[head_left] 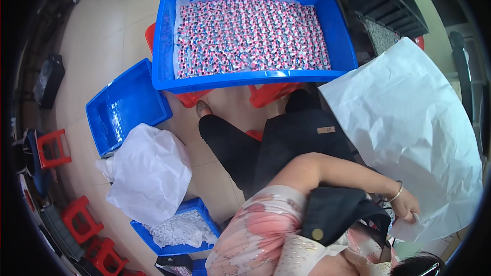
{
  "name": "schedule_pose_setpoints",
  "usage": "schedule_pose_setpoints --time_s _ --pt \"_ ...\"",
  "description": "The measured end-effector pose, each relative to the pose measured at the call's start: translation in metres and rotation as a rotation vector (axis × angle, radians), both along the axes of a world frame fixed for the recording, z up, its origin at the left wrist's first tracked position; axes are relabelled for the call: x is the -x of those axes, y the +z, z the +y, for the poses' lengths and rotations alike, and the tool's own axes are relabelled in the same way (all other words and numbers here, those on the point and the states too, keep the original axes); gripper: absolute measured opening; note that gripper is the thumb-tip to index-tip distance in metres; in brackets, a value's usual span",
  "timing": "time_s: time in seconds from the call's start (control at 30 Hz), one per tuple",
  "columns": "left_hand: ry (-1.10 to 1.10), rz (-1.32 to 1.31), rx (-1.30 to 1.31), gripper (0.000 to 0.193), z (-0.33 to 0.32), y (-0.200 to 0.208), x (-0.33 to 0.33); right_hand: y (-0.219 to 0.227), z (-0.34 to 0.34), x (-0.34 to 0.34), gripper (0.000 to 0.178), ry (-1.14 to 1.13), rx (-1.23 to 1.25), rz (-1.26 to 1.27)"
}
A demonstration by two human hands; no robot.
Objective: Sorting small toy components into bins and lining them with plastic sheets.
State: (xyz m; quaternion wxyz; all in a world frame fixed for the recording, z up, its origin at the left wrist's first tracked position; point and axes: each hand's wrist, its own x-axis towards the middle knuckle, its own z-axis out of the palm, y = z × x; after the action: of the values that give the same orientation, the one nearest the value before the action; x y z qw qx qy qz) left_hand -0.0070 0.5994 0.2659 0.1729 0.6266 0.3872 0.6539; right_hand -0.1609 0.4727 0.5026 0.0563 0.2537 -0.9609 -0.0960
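The large blue tub [255, 78] apparently sat on red supports [268, 95] for lap-height reach. The white sheet [409, 122] stood upright at the person's right; the left hand [404, 207], fingers closed, pinched its lower edge, seemingly to steady it. The right hand was out of view. A white liner [180, 13] probably kept the wrapped pieces [255, 36] off the plastic.

In count: one large tub, one loose sheet, two smaller blue tubs [128, 103], one white bundle [148, 174], at least three red stools [75, 205] at left, pieces beyond counting.

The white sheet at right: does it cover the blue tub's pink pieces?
No, the sheet is right of the tub, leaving the pieces uncovered.
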Motion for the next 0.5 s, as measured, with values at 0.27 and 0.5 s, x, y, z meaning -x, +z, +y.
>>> schedule_pose_setpoints --time_s 0.27,0.5 --pt "0.362 -0.747 -0.119 0.017 -0.126 -0.073 0.014 -0.027 0.004 0.019 0.027 -0.028 -0.144 -0.135" --pt "1.762 -0.144 -0.053 0.016 -0.174 -0.112 0.043 -0.015 0.007 0.036 0.027 -0.084 -0.326 -0.182"
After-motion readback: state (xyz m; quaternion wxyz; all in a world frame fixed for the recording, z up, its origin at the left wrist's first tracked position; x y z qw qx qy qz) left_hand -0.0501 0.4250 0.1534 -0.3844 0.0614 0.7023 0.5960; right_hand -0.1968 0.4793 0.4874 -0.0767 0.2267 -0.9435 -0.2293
